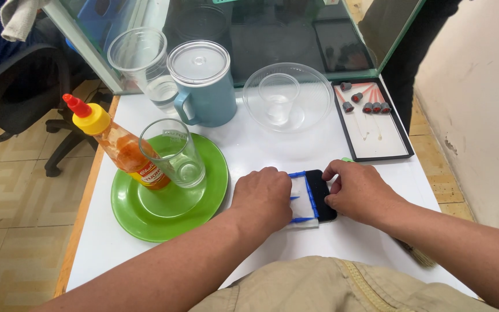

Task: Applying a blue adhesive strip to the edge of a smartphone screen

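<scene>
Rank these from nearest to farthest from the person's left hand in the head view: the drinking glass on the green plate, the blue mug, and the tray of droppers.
From the left hand:
1. Drinking glass, just left of it, standing on the green plate.
2. Blue mug, farther back, near the table's far edge.
3. Tray of droppers, off at the far right corner.

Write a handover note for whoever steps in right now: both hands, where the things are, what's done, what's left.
Left hand: palm down on the white cloth with blue strips, pressing it to the white table.
Right hand: fingers curled over the right edge of the flat black device, steadying it.
The cloth overlaps the device's left part; both lie at the table's front centre.
Nearby, untouched: green plate carrying a glass and a tilted sauce bottle; blue lidded mug; clear bowl.
Done: cloth laid on the device.
Left: judging by how they lie, most of the black surface is uncovered.
</scene>
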